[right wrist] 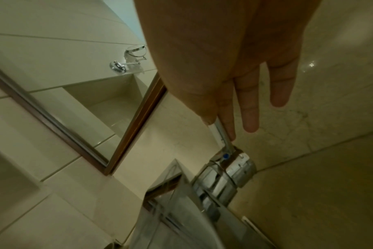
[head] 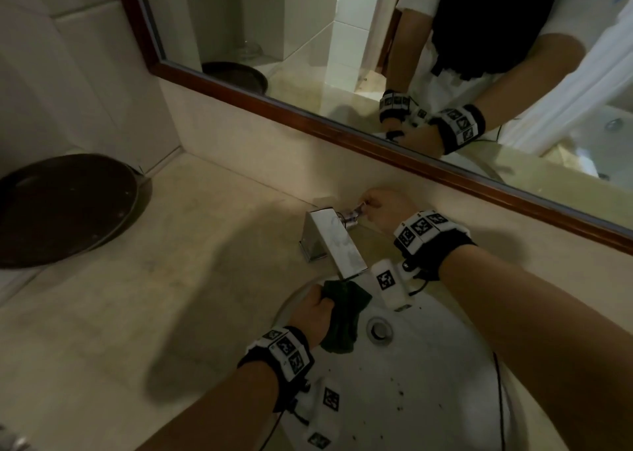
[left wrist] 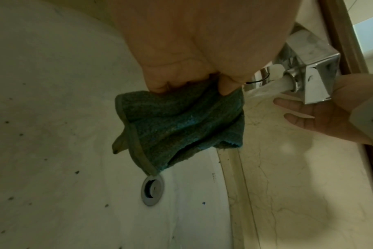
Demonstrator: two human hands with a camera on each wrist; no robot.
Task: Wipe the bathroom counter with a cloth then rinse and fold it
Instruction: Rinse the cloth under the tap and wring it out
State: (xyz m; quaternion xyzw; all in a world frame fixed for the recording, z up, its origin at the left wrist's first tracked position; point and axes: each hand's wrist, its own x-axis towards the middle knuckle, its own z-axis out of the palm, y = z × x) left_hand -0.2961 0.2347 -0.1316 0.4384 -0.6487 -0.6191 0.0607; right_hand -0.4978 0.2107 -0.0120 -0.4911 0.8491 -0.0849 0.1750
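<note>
The cloth [head: 343, 317] – dark green, bunched and hanging in folds – sits in your left hand [head: 313, 310], whose fingers [left wrist: 158, 84] curl round its upper edge. It dangles inside the white sink [head: 428, 382] at the basin's back rim, directly beneath the mouth of the square chrome tap [head: 334, 241], with its lowest corner hanging just above the drain [left wrist: 152, 190] in the left wrist view. Whether water is running onto it you cannot tell from these views.

Your right hand [head: 383, 210] reaches behind the tap, near the worktop's back edge under the mirror [head: 376, 56]. Its thumb and forefinger pinch the thin metal lever [right wrist: 222, 134] that rises from the tap's round chrome body, while the other fingers [right wrist: 250, 109] stretch straight and free. A small blue dot shows at the lever's base.

The two hands are apart – the left low in the basin, the right up behind the tap, with the spout between them.

The sink is set into a beige marbled worktop [head: 171, 279]; dark specks dot the basin's inner wall. A large dark round tray [head: 65, 210] leans in the worktop's far left corner against the tiled wall. The wood-framed mirror runs along the back and reflects both wrists with their black-and-white marker bands.
</note>
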